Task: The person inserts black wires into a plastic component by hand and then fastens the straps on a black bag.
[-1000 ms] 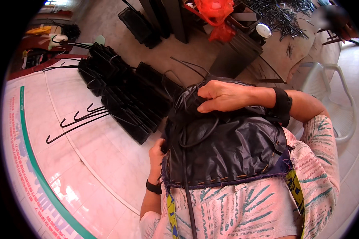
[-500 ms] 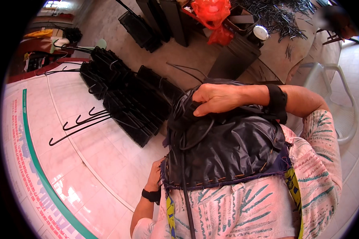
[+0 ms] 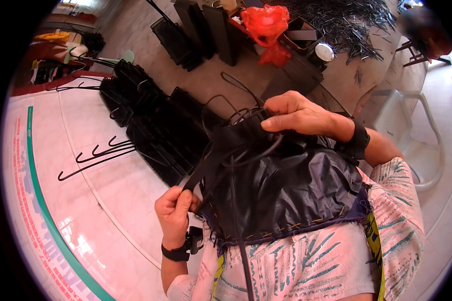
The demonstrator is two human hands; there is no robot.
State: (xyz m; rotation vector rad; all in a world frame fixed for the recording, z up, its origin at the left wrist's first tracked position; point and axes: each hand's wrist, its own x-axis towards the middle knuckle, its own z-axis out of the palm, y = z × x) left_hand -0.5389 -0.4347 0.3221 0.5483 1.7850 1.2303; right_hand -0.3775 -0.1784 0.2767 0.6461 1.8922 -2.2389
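Note:
My left hand (image 3: 173, 213) pinches the end of a flat black strap (image 3: 202, 170) between thumb and fingers, at the left edge of my lap. The strap runs slantwise up to a dark bundle (image 3: 231, 131), whose exact kind I cannot make out. Thumb over its top, my right hand (image 3: 299, 116) is closed on the bundle's right side. Thin dark cords (image 3: 208, 103) loop up from behind it. Under both hands a shiny black apron (image 3: 286, 193) with rough stitched edges covers my lap. One dark cord (image 3: 238, 220) hangs down over it toward me.
Left of me stands a white table (image 3: 120, 210) with a stack of black bristly pieces (image 3: 158, 130) and hooked black rods (image 3: 93, 160). Beyond lie red plastic bags (image 3: 266, 25), dark boards (image 3: 218, 32) and a heap of black strips (image 3: 346, 25). At right is a pale plastic chair (image 3: 432, 135).
My left hand has come up from beside the apron and now holds the strap, drawn out leftward. My right hand has shifted slightly right, and the cord loops stand higher.

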